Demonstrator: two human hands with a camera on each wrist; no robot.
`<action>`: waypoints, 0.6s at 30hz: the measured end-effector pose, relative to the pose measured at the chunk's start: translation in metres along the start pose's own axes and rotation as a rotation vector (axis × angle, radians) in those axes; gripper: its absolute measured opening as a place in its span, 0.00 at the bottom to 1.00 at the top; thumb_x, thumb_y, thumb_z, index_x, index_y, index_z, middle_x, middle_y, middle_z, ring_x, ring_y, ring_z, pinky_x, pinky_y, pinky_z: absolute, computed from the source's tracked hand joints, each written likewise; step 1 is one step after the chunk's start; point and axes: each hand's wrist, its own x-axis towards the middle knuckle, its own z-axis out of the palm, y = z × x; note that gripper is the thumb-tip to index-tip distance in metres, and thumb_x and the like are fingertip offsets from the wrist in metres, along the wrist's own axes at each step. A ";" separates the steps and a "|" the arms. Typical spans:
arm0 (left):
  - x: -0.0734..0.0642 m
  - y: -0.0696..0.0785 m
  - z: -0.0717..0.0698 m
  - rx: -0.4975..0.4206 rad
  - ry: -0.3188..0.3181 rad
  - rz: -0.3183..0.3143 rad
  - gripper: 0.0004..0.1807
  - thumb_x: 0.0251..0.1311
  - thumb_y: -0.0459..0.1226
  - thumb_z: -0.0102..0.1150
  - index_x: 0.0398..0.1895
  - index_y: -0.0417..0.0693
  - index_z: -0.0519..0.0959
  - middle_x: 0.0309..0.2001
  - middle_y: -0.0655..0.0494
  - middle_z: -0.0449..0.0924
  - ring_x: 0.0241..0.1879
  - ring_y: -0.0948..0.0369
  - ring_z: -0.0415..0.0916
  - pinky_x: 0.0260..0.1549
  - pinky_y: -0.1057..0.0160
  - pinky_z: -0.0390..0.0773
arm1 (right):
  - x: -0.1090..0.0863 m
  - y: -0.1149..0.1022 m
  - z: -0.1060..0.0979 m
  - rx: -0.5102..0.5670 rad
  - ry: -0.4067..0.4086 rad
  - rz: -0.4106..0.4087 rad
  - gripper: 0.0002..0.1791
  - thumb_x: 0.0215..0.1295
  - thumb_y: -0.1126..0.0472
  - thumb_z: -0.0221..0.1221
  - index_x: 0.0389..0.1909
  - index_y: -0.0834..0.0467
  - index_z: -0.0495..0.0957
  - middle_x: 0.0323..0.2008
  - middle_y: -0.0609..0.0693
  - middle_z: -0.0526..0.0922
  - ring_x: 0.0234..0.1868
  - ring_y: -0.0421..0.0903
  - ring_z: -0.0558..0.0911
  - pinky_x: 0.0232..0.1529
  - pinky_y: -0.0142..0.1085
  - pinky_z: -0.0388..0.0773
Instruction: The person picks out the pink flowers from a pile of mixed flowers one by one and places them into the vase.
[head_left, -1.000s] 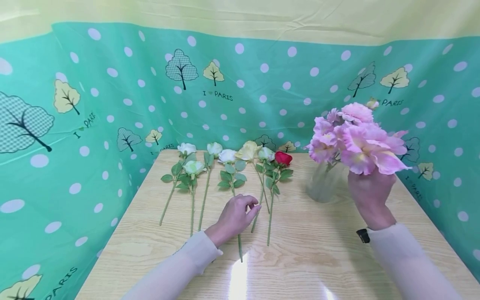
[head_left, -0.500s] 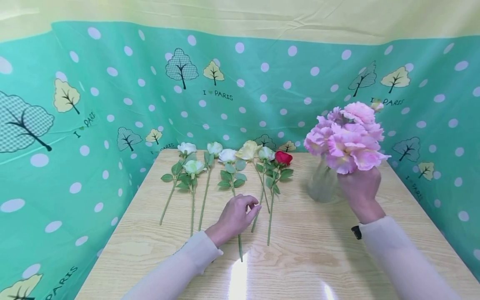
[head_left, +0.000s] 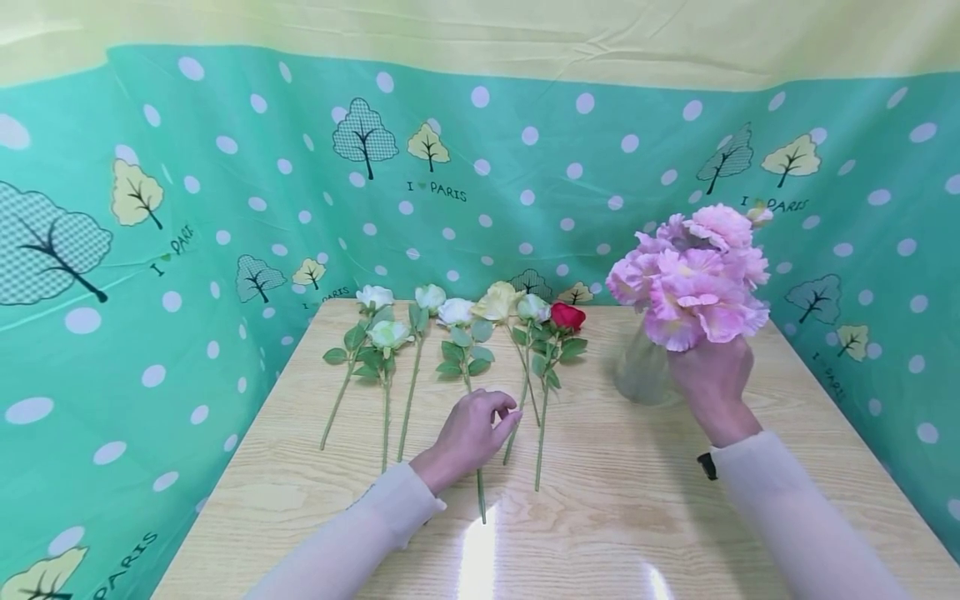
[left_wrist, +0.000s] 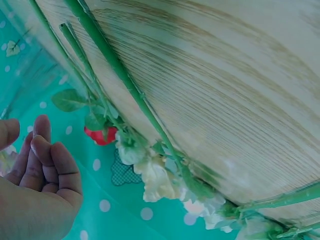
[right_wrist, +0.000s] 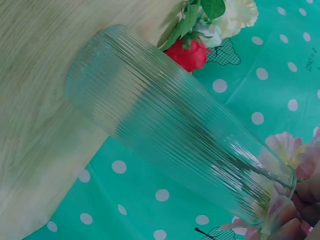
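Note:
A pink artificial flower [head_left: 705, 292] is held by my right hand [head_left: 716, 387], which grips its stem just under the petals. The clear ribbed glass vase [head_left: 637, 371] stands upright beside that hand, with pink blooms crowded over its mouth. In the right wrist view, the fingers [right_wrist: 287, 225] are right at the vase's rim, and a dark stem [right_wrist: 210, 137] shows inside the glass. My left hand [head_left: 468, 429] hovers loosely curled and holds nothing; it overlaps the stem of a white rose [head_left: 455, 313]. The red rose [head_left: 567, 317] lies to its right.
More cut roses lie in a row across the wooden table [head_left: 600, 517]: a cream one [head_left: 497, 301], a pale green one [head_left: 388, 334] and several whitish ones. A green dotted cloth [head_left: 480, 208] hangs behind and at both sides. My right wrist wears a black band [head_left: 707, 466].
My right hand has moved left toward the vase, and the pink flower has shifted left with it, over the vase's mouth. The left hand and the roses on the table stay put.

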 end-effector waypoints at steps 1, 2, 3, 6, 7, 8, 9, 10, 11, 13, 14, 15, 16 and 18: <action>0.000 0.000 0.000 -0.003 -0.001 -0.001 0.08 0.70 0.38 0.64 0.42 0.43 0.86 0.31 0.61 0.85 0.29 0.60 0.74 0.30 0.67 0.73 | -0.001 0.001 0.001 -0.005 0.008 -0.009 0.08 0.70 0.62 0.57 0.45 0.61 0.73 0.34 0.64 0.81 0.37 0.67 0.82 0.35 0.65 0.76; 0.000 0.000 0.000 -0.007 -0.001 -0.004 0.08 0.70 0.38 0.64 0.42 0.42 0.86 0.31 0.61 0.85 0.29 0.60 0.75 0.30 0.67 0.73 | -0.002 0.002 0.001 -0.007 0.023 -0.023 0.07 0.69 0.63 0.57 0.44 0.62 0.73 0.33 0.64 0.81 0.36 0.67 0.81 0.34 0.65 0.76; 0.000 -0.001 0.000 -0.010 -0.001 -0.005 0.08 0.70 0.38 0.64 0.42 0.42 0.86 0.31 0.61 0.85 0.29 0.59 0.75 0.30 0.67 0.73 | -0.003 0.003 0.002 -0.007 0.042 -0.037 0.07 0.68 0.64 0.57 0.43 0.63 0.72 0.31 0.65 0.80 0.34 0.67 0.81 0.32 0.65 0.76; -0.001 -0.002 0.000 -0.015 0.002 -0.015 0.09 0.69 0.39 0.65 0.43 0.41 0.86 0.31 0.60 0.86 0.29 0.59 0.75 0.29 0.67 0.73 | -0.006 0.007 0.005 0.010 0.093 -0.085 0.08 0.66 0.66 0.58 0.42 0.65 0.72 0.29 0.66 0.79 0.29 0.67 0.79 0.29 0.64 0.75; -0.001 -0.002 0.000 -0.014 0.003 -0.018 0.10 0.69 0.39 0.65 0.43 0.40 0.86 0.32 0.60 0.85 0.29 0.60 0.74 0.29 0.67 0.73 | -0.007 0.008 0.005 0.020 0.105 -0.095 0.08 0.65 0.67 0.58 0.42 0.65 0.72 0.28 0.66 0.78 0.28 0.67 0.79 0.28 0.63 0.75; -0.001 -0.003 0.001 -0.012 0.004 -0.023 0.10 0.69 0.39 0.65 0.43 0.41 0.86 0.32 0.60 0.85 0.29 0.61 0.74 0.29 0.67 0.73 | -0.008 0.009 0.006 0.032 0.113 -0.100 0.08 0.65 0.67 0.58 0.42 0.65 0.72 0.28 0.65 0.78 0.28 0.66 0.78 0.28 0.63 0.75; -0.001 -0.003 0.001 -0.008 0.004 -0.027 0.10 0.69 0.39 0.66 0.43 0.41 0.86 0.32 0.60 0.85 0.29 0.62 0.73 0.29 0.67 0.73 | -0.008 0.009 0.006 0.037 0.121 -0.108 0.08 0.65 0.67 0.57 0.42 0.65 0.71 0.28 0.65 0.78 0.27 0.66 0.78 0.27 0.62 0.74; -0.001 -0.004 0.001 -0.005 0.005 -0.032 0.10 0.69 0.39 0.66 0.43 0.41 0.86 0.32 0.60 0.85 0.29 0.63 0.73 0.29 0.67 0.73 | -0.009 0.010 0.006 0.038 0.129 -0.118 0.08 0.65 0.67 0.57 0.43 0.65 0.71 0.27 0.65 0.77 0.27 0.65 0.77 0.27 0.62 0.74; -0.002 -0.004 0.001 -0.002 0.006 -0.035 0.10 0.69 0.40 0.66 0.43 0.41 0.86 0.32 0.60 0.85 0.29 0.63 0.72 0.29 0.67 0.73 | -0.010 0.011 0.007 0.042 0.140 -0.127 0.09 0.65 0.67 0.57 0.43 0.65 0.71 0.27 0.65 0.77 0.25 0.65 0.76 0.26 0.61 0.73; -0.002 -0.005 0.001 0.000 0.006 -0.040 0.10 0.69 0.40 0.66 0.43 0.41 0.86 0.32 0.60 0.85 0.29 0.64 0.72 0.30 0.67 0.73 | -0.011 0.013 0.008 0.043 0.167 -0.154 0.10 0.66 0.65 0.57 0.44 0.66 0.71 0.26 0.65 0.77 0.24 0.64 0.75 0.23 0.60 0.72; -0.003 -0.006 0.001 0.001 0.007 -0.040 0.10 0.69 0.40 0.66 0.43 0.41 0.86 0.32 0.60 0.85 0.29 0.64 0.72 0.30 0.67 0.73 | -0.012 0.013 0.008 0.045 0.186 -0.166 0.11 0.67 0.63 0.58 0.44 0.66 0.72 0.27 0.65 0.77 0.23 0.63 0.76 0.22 0.59 0.72; -0.003 -0.006 0.001 0.002 0.007 -0.040 0.10 0.69 0.40 0.65 0.43 0.41 0.86 0.32 0.60 0.85 0.30 0.64 0.72 0.30 0.67 0.74 | -0.012 0.013 0.008 0.045 0.209 -0.184 0.12 0.67 0.62 0.58 0.44 0.66 0.72 0.27 0.65 0.78 0.22 0.63 0.76 0.21 0.59 0.71; -0.003 -0.006 0.001 0.000 0.007 -0.041 0.10 0.69 0.39 0.65 0.43 0.41 0.86 0.32 0.60 0.85 0.30 0.64 0.72 0.30 0.67 0.74 | -0.013 0.014 0.009 0.050 0.232 -0.202 0.13 0.68 0.60 0.58 0.44 0.66 0.72 0.27 0.65 0.78 0.22 0.62 0.76 0.20 0.58 0.70; -0.004 -0.007 0.000 0.002 0.005 -0.044 0.10 0.69 0.39 0.65 0.44 0.41 0.86 0.32 0.59 0.85 0.30 0.63 0.73 0.30 0.67 0.74 | -0.014 0.014 0.010 0.055 0.273 -0.243 0.16 0.69 0.57 0.59 0.45 0.67 0.74 0.30 0.65 0.80 0.23 0.62 0.77 0.19 0.57 0.70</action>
